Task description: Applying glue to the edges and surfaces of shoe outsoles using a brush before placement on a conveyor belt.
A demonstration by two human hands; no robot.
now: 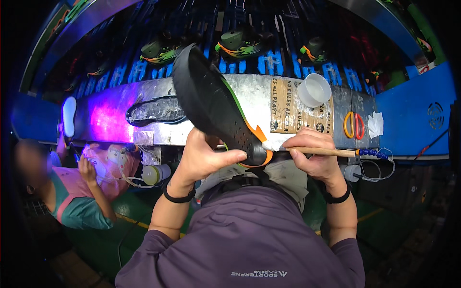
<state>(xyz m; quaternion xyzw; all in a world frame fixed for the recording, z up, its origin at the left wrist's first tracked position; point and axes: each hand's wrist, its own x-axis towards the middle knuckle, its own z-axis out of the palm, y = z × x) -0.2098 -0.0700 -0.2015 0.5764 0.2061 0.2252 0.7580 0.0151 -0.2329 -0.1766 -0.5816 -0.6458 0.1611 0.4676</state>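
My left hand grips a shoe upper by its heel end, with the black underside turned up and the toe pointing away to the upper left. Green and orange trim runs along its right edge, and small holes dot the heel. In my right hand is a wooden-handled brush, held between thumb and fingers. Its whitish tip touches or nearly touches the orange trim at the heel. Beyond the shoe, a black-rimmed sole lies on the metal bench.
On the metal bench stand a translucent cup on cardboard, scissors and a white scrap. Behind it, a blue-slatted conveyor carries several shoes. A co-worker sits at left near a white sole.
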